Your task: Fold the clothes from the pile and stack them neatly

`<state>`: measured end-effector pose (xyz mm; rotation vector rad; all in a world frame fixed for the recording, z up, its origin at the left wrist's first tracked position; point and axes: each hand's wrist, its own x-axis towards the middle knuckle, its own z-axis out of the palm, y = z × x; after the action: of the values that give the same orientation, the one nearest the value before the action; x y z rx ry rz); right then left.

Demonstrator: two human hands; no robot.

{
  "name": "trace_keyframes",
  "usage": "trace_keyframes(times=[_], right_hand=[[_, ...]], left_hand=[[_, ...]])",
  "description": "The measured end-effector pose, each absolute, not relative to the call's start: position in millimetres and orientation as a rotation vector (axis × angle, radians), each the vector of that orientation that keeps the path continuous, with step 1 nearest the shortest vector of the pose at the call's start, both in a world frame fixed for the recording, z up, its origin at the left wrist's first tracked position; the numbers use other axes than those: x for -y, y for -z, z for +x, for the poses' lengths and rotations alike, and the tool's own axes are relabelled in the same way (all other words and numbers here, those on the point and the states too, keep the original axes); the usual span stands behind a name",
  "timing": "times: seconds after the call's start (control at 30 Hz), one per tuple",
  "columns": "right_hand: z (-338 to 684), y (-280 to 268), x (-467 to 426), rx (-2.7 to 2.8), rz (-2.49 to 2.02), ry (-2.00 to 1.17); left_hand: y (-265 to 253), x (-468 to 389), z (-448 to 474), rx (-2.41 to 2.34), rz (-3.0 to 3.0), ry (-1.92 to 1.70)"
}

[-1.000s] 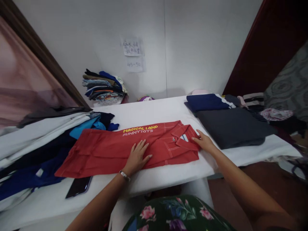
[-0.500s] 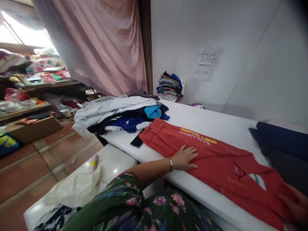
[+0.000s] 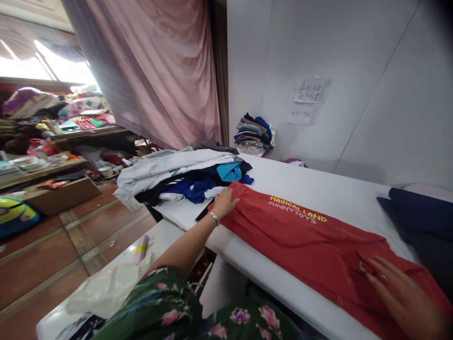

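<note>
Red trousers (image 3: pixel 290 241) lie lengthwise along the white table, with "MAGICAL LAND FUNNYTOYS" printed on the leg. At their far left end, my left hand (image 3: pixel 223 204) rests over the leg's hem, thumb apart from the fingers. My right hand (image 3: pixel 399 293) is spread flat on the wider right part, beside a small metallic-looking detail (image 3: pixel 361 267); it is slightly blurred. Just left of my left hand, a dark phone (image 3: pixel 202 212) is mostly covered by the hem and wrist.
A heap of white, black and blue clothes (image 3: pixel 184 165) lies beyond my left hand. Dark folded fabric (image 3: pixel 421 217) sits at the right. A folded stack (image 3: pixel 254 133) stands by the wall. A lower white stool or table (image 3: pixel 159 236) holds a plastic bag (image 3: pixel 106 288).
My left hand has moved from the middle of the leg leftward to the hem. My right hand has come in from the right edge onto the trousers. The view has shifted slightly.
</note>
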<state>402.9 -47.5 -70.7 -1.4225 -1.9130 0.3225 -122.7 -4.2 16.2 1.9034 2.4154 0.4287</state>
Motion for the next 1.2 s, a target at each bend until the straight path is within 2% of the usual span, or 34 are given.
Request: trace_keyframes(times=[0.27, 0.43, 0.6, 0.83, 1.2], right_hand=[[255, 30, 32, 2.257, -1.221, -0.433], [205, 17, 22, 2.422, -1.113, -0.428], [183, 32, 1, 2.468, -1.153, -0.331], [169, 73, -4, 2.563, -1.3, 0.031], [170, 65, -2, 2.574, -1.303, 0.013]], left_hand=[[-15, -45, -169, -2.422, 1.627, -0.242], [-6, -70, -177, -2.305, 1.533, -0.216], [-1, -81, -185, -2.218, 1.498, -0.32], [-2, -90, -193, -2.097, 1.469, -0.535], [-27, -69, -191, -1.707, 1.345, -0.486]])
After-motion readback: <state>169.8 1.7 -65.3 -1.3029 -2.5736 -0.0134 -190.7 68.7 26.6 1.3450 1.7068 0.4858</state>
